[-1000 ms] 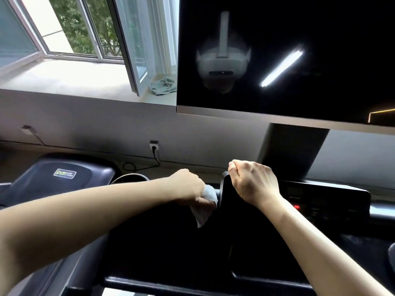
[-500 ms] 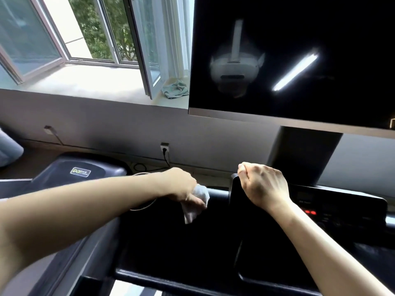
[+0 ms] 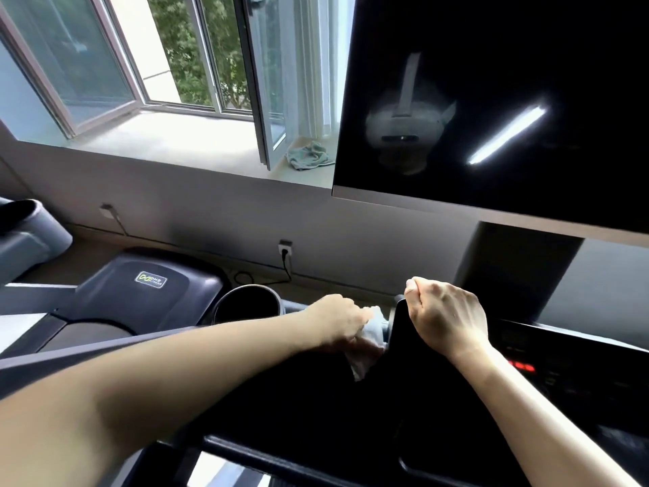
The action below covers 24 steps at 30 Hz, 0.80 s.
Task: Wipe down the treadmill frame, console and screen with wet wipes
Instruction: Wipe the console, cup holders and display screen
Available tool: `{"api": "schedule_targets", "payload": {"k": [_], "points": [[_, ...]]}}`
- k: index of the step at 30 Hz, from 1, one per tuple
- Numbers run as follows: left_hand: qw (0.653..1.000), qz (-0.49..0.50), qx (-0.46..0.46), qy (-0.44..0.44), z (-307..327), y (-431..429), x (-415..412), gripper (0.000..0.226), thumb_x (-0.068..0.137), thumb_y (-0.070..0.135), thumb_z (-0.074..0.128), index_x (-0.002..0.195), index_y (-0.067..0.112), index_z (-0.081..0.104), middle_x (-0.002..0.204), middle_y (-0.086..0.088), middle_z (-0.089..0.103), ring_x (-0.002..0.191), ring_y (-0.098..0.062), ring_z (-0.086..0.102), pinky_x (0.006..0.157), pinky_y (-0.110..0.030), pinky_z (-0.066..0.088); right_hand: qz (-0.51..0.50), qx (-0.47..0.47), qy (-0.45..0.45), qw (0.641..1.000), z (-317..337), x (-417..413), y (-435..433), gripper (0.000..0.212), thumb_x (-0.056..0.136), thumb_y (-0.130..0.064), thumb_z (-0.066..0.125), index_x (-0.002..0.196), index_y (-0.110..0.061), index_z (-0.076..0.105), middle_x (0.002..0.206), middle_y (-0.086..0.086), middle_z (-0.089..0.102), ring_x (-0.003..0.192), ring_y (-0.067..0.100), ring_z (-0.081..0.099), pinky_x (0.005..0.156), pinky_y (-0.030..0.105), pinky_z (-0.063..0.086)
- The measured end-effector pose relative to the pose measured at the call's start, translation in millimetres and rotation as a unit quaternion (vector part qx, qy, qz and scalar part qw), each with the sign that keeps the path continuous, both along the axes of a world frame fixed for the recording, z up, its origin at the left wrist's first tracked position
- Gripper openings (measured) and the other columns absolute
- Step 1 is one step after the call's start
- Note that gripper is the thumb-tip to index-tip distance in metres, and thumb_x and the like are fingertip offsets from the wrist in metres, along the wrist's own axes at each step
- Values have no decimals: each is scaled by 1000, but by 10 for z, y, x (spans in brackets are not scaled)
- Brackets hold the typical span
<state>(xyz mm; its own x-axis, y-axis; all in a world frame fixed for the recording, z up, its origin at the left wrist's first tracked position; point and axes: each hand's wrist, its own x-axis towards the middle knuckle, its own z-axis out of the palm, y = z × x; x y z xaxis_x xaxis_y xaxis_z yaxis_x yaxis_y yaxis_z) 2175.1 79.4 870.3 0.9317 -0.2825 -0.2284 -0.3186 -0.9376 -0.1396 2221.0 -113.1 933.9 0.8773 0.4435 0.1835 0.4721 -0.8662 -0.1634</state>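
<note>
Clutching a crumpled white wipe (image 3: 368, 347), the left hand (image 3: 338, 319) sits beside the right hand (image 3: 446, 318), curled round a black panel (image 3: 404, 340).

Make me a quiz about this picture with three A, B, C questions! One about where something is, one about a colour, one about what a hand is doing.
1. Where does the crumpled cloth lie?
A. on a chair
B. on the windowsill
C. in a bucket

2. What colour is the wipe in the left hand?
A. red
B. green
C. white

3. What is the right hand doing?
A. gripping the console panel's top edge
B. lying flat open
C. holding a bottle

Answers: 1 B, it lies bunched on the sill. 2 C, the bunched wipe is white. 3 A, its fingers curl over the panel's edge.
</note>
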Motion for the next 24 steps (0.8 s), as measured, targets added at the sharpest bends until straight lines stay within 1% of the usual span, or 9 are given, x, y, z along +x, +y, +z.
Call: {"api": "schedule_targets", "payload": {"k": [4, 9, 13, 15, 17, 20, 21, 22, 24], "points": [[997, 27, 47, -46, 56, 261, -183, 57, 94, 73, 40, 103, 20, 58, 102, -6, 73, 96, -30, 69, 69, -35, 34, 1, 0, 0, 1000, -3, -2, -3, 42, 106, -45, 29, 82, -22, 55, 91, -1, 72, 91, 26, 67, 67, 33, 35], [988, 61, 123, 67, 295, 720, -259, 73, 88, 84, 37, 100, 19, 70, 102, -4, 74, 95, -28, 70, 74, -33, 49, 7, 4, 2, 1000, 11, -9, -16, 40, 106, -44, 29, 78, -24, 49, 92, 0, 72, 92, 27, 67, 67, 33, 35], [955, 99, 215, 180, 531, 685, -185, 57, 90, 71, 51, 125, 28, 66, 118, 5, 72, 109, -23, 68, 81, -32, 50, 15, 7, 10, 1000, 17, -15, -27, 40, 107, -43, 29, 79, -25, 51, 93, 0, 73, 94, 27, 67, 69, 34, 36], [942, 128, 187, 249, 666, 673, -170, 64, 83, 73, 59, 125, 26, 67, 113, 3, 72, 104, -25, 68, 75, -27, 46, 17, 3, 8, 1000, 23, -5, -32, 41, 107, -43, 29, 80, -23, 54, 93, 0, 73, 95, 27, 67, 69, 34, 36], [930, 119, 121, 326, 621, 704, -133, 44, 92, 52, 66, 114, 14, 66, 95, -1, 65, 89, -26, 63, 70, -20, 45, 18, 4, 6, 1000, 31, -8, -34, 43, 107, -44, 30, 83, -22, 58, 94, 0, 73, 95, 26, 68, 69, 34, 36], [925, 67, 33, 374, 524, 797, -50, 37, 107, 28, 52, 117, -3, 68, 108, -14, 70, 109, -34, 64, 100, -34, 48, 16, 6, 2, 1000, 5, -4, -32, 41, 107, -44, 29, 80, -24, 53, 93, -1, 73, 94, 25, 68, 68, 33, 37], [929, 31, 6, 369, 487, 802, -59, 38, 108, 25, 50, 112, -6, 71, 111, -19, 72, 109, -35, 66, 101, -34, 49, 16, 5, 1, 1000, -1, -2, -31, 40, 107, -45, 29, 78, -26, 50, 92, -2, 73, 94, 25, 68, 68, 33, 36], [932, 5, -5, 364, 480, 789, -77, 37, 107, 22, 52, 102, -5, 77, 106, -19, 75, 103, -33, 70, 96, -29, 52, 18, 5, 1, 1000, -4, -4, -31, 40, 107, -45, 28, 78, -26, 49, 92, -2, 73, 94, 25, 68, 68, 33, 36], [947, 56, -53, 312, 552, 652, -84, 34, 96, 24, 65, 68, 15, 82, 81, -4, 78, 83, -18, 75, 76, -18, 56, 16, 2, -1, 1000, 7, -5, -23, 42, 107, -45, 28, 80, -25, 54, 93, -1, 73, 94, 26, 68, 69, 34, 38]]}}
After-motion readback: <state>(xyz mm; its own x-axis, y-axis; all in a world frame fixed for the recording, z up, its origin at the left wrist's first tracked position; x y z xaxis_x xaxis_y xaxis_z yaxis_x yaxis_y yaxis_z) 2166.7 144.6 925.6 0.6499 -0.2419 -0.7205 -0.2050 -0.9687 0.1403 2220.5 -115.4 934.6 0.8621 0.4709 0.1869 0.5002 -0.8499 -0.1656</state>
